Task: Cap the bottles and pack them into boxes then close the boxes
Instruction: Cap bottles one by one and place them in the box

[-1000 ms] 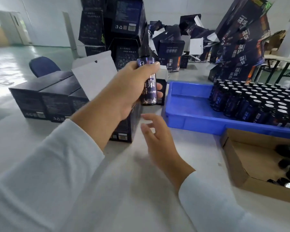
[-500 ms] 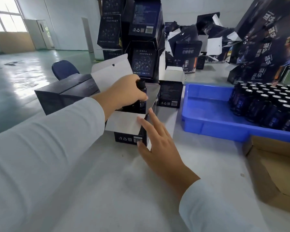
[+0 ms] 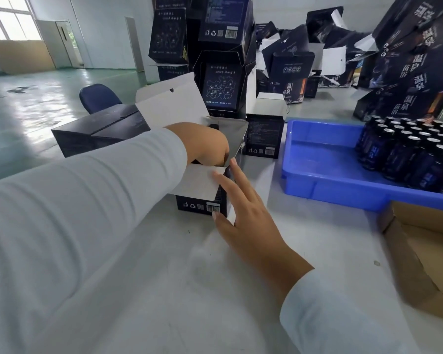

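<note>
Left hand (image 3: 205,145) reaches into the open box (image 3: 202,200) near the table's (image 3: 164,277) middle, fingers curled down around a bottle whose black cap (image 3: 213,126) shows behind the knuckles. Right hand (image 3: 243,215), fingers straight, presses the box's right side and front flap.

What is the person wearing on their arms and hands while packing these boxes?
Both arms are covered by long, pale, whitish sleeves of a soft, finely ribbed fabric that reach to the wrists. The left hand and the right hand are bare: no gloves. No rings, watch or bracelet show on the parts in view, and the sleeves carry no visible markings or logos.
</note>
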